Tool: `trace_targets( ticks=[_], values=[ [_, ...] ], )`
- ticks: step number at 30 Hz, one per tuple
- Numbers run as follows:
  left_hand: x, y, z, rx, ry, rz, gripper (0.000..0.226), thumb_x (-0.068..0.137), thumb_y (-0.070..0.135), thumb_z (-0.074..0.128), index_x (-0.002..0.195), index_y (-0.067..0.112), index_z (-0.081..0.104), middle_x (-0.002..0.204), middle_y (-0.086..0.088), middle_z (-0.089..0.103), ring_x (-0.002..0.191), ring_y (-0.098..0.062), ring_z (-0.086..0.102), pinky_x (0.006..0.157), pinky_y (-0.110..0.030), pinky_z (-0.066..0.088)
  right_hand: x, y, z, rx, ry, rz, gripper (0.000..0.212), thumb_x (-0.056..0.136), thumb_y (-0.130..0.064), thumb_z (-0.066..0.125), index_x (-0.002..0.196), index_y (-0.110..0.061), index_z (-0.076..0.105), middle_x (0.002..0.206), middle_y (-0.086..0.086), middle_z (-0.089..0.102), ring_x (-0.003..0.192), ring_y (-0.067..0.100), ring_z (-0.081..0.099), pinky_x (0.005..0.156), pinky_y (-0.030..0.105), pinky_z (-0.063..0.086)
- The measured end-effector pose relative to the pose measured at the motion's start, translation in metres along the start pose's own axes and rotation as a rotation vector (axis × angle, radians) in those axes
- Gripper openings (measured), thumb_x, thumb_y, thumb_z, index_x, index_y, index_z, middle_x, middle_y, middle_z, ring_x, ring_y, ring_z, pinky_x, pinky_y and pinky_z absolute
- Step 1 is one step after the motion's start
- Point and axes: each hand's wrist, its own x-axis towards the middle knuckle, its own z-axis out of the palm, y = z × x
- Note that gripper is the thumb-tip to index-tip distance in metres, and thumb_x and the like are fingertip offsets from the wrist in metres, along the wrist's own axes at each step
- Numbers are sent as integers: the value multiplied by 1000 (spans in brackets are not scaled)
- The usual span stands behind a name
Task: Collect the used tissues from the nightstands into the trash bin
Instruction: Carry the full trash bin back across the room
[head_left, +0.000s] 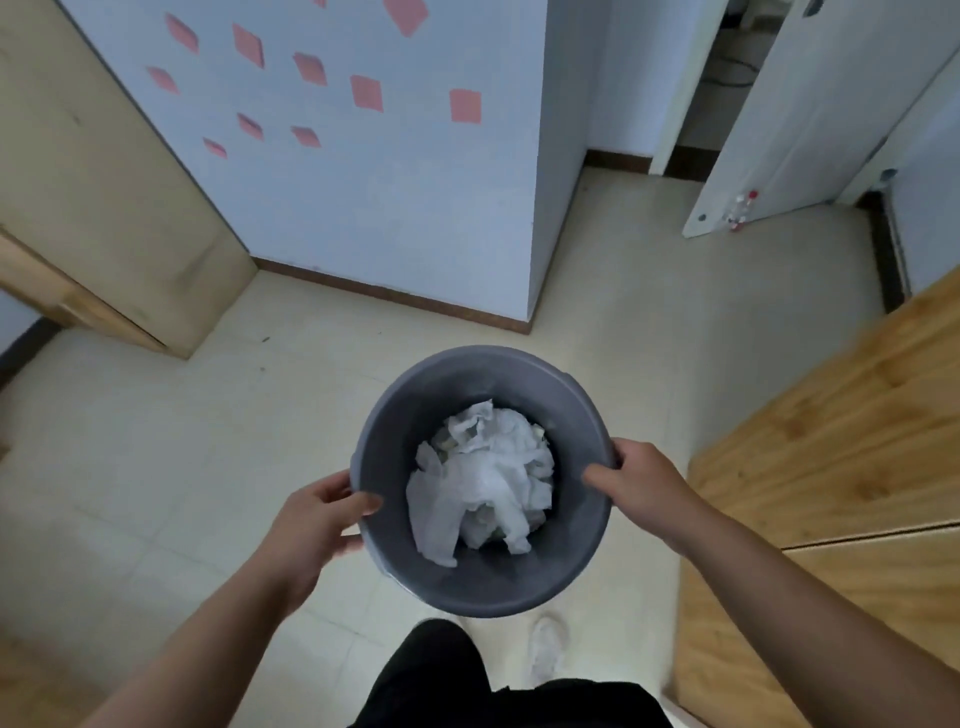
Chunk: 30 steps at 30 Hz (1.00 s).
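Plainly, both hands are on the bin. The left hand (317, 514), lower left of centre, pinches the rim with its thumb hooked inside and its fingers curled round the outside. The right hand (641, 480), just right of centre, grips the opposite side the same way, thumb over the lip. Between them the grey trash bin (467, 364) sits mid-frame, apparently carried above the pale tiled floor (156, 467).

Crumpled white tissues (483, 483) lie heaped in its bottom. I'd judge the load very light, soft paper that weighs next to nothing. The bin looks like stiff plastic with a smooth wall, so the rim is the sensible place to hold, and two opposite grips should hold it level.

Further out, a pale wall with pink squares (366, 93) fills the upper frame. Wooden furniture (831, 441) runs down the right edge, cut off, so I cannot tell whether it is a nightstand. The bin's base is hidden, a pale shoe (545, 649) below it is blurred, and what lies under the tissues cannot be made out.
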Motion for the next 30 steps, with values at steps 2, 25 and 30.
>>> trace_targets(
  ticks=[2,25,30],
  values=[
    [31,13,1,-55,18,2,30,94,10,69,115,28,81,116,3,83,100,-17,80,72,-27,67,38,-20,-9,-20,1,-6,21,68,-34,63,81,-18,71,67,-7,70,55,2,58,58,26,47],
    [400,212,-61,-96,11,-110,34,86,23,78,119,31,78,116,8,82,100,-14,79,67,-24,66,425,-202,-50,-156,-61,54,6,85,-22,70,88,-21,75,81,-1,78,76,19,73,66,34,56],
    [451,231,-52,-168,57,-170,30,93,12,73,114,30,82,116,4,83,102,-16,80,71,-27,67,515,-228,-71,-257,-188,34,7,84,-26,72,80,-20,72,67,-10,72,54,1,60,52,20,47]
  ],
)
